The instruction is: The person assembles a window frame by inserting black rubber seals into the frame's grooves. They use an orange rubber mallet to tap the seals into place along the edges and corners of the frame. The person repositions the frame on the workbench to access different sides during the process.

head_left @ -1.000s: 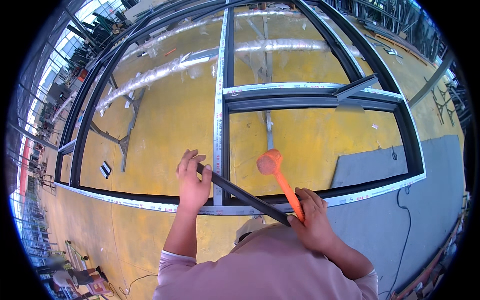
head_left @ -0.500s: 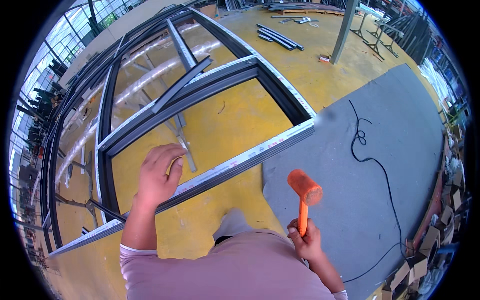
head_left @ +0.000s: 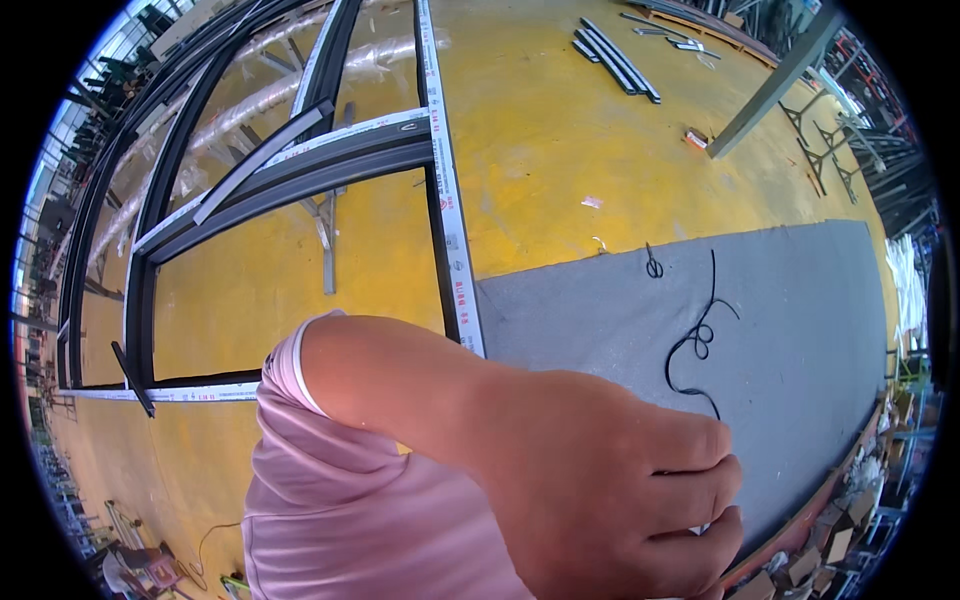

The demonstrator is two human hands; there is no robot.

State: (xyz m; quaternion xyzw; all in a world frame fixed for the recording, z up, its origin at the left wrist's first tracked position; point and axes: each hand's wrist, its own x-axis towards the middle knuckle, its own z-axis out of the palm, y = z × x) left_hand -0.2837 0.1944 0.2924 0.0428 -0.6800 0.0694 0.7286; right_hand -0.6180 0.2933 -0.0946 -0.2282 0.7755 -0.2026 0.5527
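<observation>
My left hand (head_left: 610,490) reaches across the front of my body, large and close, with its back toward me. Its fingers are curled in, and whatever they hold is hidden apart from a small bright speck between two of them. My right hand and the orange mallet do not show. Beyond my left forearm lies a large dark metal frame (head_left: 290,185) with white protective tape, raised above the yellow floor. A loose dark strip (head_left: 262,162) rests slantwise on its crossbar. A short dark bar (head_left: 133,378) leans across the frame's near edge.
A grey mat (head_left: 590,310) covers the floor at right, with a black cable (head_left: 690,350) looped on it. Several metal profiles (head_left: 615,60) lie farther back. A grey post (head_left: 770,90) stands at upper right. Cardboard boxes (head_left: 838,543) line the lower right.
My view has swung to the right. My left hand has come from above the frame across my body, its fingers now curled. My right hand with the mallet has gone out of sight.
</observation>
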